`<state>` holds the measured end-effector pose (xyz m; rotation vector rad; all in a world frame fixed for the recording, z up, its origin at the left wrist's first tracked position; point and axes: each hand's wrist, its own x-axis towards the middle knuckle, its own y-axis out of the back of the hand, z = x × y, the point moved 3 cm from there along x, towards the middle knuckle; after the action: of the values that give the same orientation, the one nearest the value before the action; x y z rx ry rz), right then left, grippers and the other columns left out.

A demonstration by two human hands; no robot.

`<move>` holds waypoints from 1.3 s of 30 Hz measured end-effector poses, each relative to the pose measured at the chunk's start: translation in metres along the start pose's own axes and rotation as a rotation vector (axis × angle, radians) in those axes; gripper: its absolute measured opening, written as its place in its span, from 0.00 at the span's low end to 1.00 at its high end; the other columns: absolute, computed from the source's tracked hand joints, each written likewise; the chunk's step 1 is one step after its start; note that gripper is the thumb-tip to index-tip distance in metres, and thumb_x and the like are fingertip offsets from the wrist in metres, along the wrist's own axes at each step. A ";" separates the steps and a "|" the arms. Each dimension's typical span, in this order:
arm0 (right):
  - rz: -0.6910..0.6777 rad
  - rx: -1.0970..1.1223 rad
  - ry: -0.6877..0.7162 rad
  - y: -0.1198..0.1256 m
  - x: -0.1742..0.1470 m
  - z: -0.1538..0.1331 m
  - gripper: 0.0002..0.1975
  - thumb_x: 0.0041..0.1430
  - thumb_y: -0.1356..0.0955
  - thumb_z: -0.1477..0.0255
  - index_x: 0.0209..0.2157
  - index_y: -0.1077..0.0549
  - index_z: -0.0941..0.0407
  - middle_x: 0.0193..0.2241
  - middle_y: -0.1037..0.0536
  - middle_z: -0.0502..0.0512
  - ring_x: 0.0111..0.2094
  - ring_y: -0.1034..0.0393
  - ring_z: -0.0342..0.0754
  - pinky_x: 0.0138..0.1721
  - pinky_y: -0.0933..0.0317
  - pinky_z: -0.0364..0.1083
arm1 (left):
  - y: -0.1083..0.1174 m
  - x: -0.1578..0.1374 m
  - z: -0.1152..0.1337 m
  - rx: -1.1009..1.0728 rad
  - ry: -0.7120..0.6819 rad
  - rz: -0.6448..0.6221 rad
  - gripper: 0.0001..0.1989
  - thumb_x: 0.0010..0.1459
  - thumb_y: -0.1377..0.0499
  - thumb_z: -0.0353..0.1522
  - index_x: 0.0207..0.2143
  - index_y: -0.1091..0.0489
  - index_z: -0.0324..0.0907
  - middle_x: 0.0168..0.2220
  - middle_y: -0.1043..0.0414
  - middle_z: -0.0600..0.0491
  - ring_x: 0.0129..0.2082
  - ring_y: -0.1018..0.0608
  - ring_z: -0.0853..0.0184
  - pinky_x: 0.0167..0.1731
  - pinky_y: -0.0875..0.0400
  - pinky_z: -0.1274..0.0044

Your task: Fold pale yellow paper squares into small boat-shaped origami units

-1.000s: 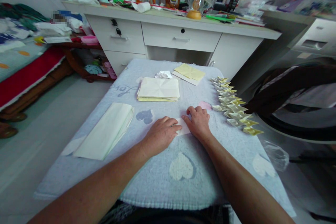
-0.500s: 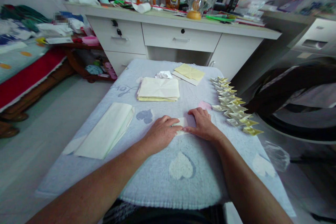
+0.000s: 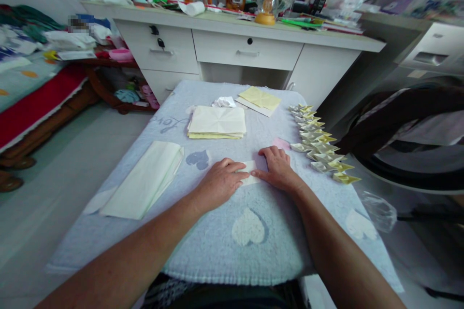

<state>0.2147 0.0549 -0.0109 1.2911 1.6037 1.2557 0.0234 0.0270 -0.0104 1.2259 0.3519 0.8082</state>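
Right hand (image 3: 277, 166) has eased outward, its thumb now lower on the small white paper (image 3: 250, 165)!

And we find that paper flat on the cloth-covered tabletop (image 3: 203, 251), nearer the wearer than the stack of creased sheets (image 3: 217, 120) and a touch to its right. Left hand (image 3: 223, 181) lies over the paper's left part, fingers low and unclenched; whether they grip it, I cannot tell. On the other side, the right fingers are apart and released, only the thumb reaching the paper. Left of the stack and nearer sits a large folded white paper (image 3: 143, 181); well to its right, boat-shaped paper folds (image 3: 328, 158) run in rows; just behind, a crumpled white tissue (image 3: 224, 102).
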 end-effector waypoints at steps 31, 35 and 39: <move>-0.106 0.095 0.097 0.010 -0.006 0.006 0.48 0.36 0.26 0.46 0.55 0.39 0.56 0.52 0.35 0.64 0.51 0.41 0.62 0.49 0.46 0.57 | 0.002 0.000 -0.004 -0.111 0.016 0.054 0.16 0.58 0.42 0.28 0.48 0.27 0.47 0.52 0.30 0.51 0.54 0.35 0.58 0.57 0.39 0.61; -0.083 0.148 0.083 0.011 -0.006 0.005 0.38 0.46 0.29 0.47 0.52 0.36 0.56 0.49 0.33 0.61 0.49 0.40 0.59 0.48 0.46 0.55 | 0.004 0.001 -0.007 -0.223 0.078 0.101 0.26 0.54 0.40 0.27 0.56 0.36 0.44 0.58 0.39 0.46 0.59 0.37 0.59 0.60 0.41 0.62; -0.025 0.122 0.035 0.007 -0.002 -0.001 0.25 0.56 0.34 0.51 0.46 0.31 0.55 0.46 0.32 0.60 0.48 0.40 0.58 0.47 0.46 0.55 | 0.006 0.002 -0.010 -0.304 0.092 0.117 0.33 0.51 0.39 0.26 0.59 0.43 0.46 0.58 0.40 0.47 0.60 0.36 0.59 0.60 0.41 0.63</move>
<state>0.2159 0.0528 -0.0043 1.3249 1.7397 1.1870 0.0167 0.0360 -0.0074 0.9330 0.2231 0.9826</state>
